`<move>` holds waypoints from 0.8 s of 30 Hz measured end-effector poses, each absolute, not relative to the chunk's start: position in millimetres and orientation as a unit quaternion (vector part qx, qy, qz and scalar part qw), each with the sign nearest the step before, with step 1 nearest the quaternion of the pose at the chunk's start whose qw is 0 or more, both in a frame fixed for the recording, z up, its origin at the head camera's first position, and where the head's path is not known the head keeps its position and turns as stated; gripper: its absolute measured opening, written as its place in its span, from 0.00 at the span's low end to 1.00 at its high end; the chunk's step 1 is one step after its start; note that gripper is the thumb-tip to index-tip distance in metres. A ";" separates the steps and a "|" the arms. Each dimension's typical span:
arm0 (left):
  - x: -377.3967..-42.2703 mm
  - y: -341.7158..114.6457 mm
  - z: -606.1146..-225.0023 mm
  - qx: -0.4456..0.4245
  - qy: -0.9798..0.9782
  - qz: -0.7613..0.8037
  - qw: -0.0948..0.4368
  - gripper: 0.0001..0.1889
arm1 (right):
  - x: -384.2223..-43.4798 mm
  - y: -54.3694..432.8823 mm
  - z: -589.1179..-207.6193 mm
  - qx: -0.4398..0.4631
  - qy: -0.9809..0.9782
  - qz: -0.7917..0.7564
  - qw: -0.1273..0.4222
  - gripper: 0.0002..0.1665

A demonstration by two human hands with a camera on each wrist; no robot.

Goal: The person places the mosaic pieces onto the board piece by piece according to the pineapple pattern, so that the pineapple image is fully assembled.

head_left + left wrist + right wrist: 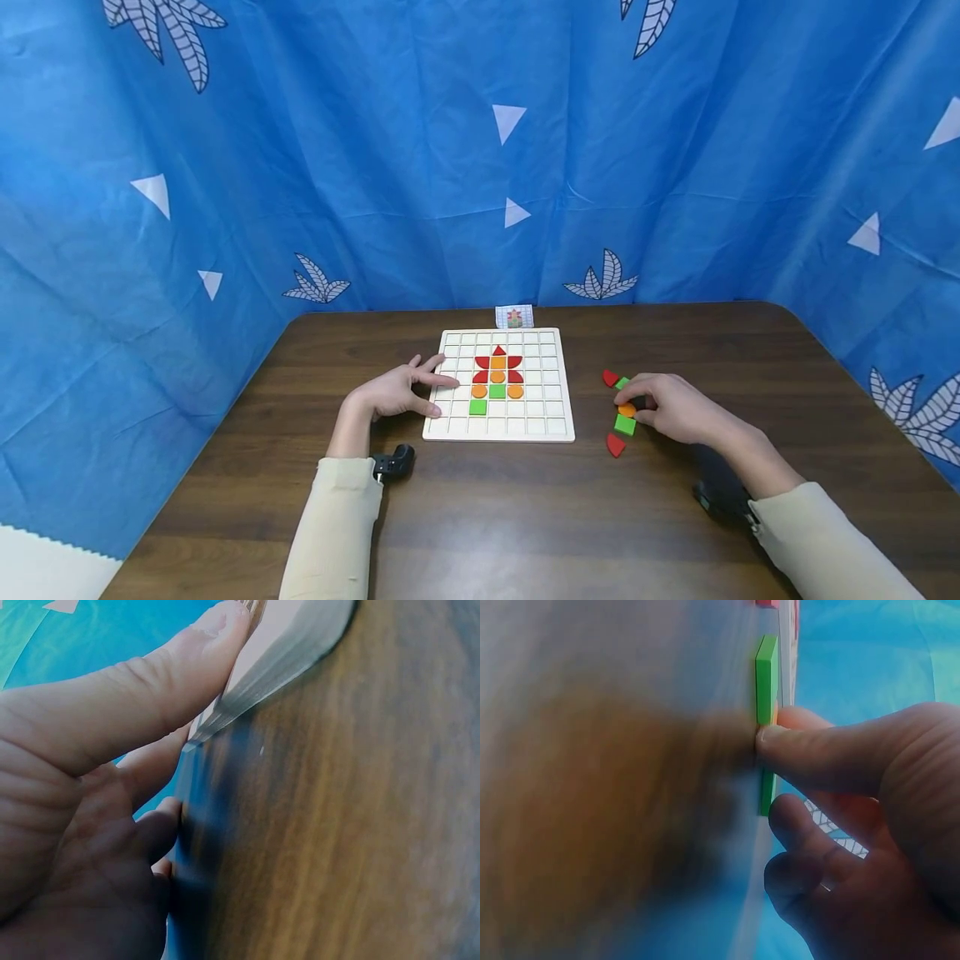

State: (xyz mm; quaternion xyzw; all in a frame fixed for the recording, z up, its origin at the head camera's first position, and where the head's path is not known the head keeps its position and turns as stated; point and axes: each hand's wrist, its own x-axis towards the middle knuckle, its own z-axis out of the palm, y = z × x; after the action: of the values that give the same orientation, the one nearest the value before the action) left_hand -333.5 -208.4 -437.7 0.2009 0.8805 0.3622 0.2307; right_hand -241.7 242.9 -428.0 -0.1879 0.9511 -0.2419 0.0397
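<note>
A white grid board (551, 427) lies on the table. On it sit flat pieces: a red triangle (498, 351), red quarter circles (514, 362), an orange square (498, 362), orange discs (515, 390) and green squares (477, 407). My left hand (392, 392) rests on the board's left side with fingers spread. In the left wrist view the thumb (150, 697) lies against the board's edge (281, 675). To the board's right, my right hand (678, 408) pinches an orange disc (626, 410) between thumb and finger, low among loose pieces. In the right wrist view the fingers mostly hide the disc.
Near the right hand lie loose green squares (625, 426) and red quarter circles (616, 445). A small printed pattern card (514, 317) stands behind the board. The brown table (480, 517) backs onto a blue curtain (450, 150).
</note>
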 end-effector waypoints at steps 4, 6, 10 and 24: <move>-333.3 -208.2 -437.7 0.201 0.881 0.359 0.232 0.29 | -237.4 245.6 -427.9 -0.180 0.953 -0.239 0.044 0.16; -333.5 -208.2 -437.7 0.201 0.881 0.360 0.231 0.29 | -236.5 246.4 -427.8 -0.179 0.953 -0.239 0.048 0.18; -334.1 -208.1 -437.7 0.204 0.880 0.362 0.230 0.29 | -235.9 247.4 -427.4 -0.182 0.951 -0.242 0.057 0.19; -334.3 -208.5 -435.8 0.202 0.880 0.358 0.236 0.29 | -243.6 242.3 -423.0 -0.187 0.956 -0.223 0.041 0.14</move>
State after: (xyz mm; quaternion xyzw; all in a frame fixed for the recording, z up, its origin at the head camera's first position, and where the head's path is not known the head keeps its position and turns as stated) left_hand -334.3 -208.5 -435.8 0.2018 0.8804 0.3585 0.2358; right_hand -243.6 242.3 -423.0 -0.1869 0.9558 -0.2232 0.0406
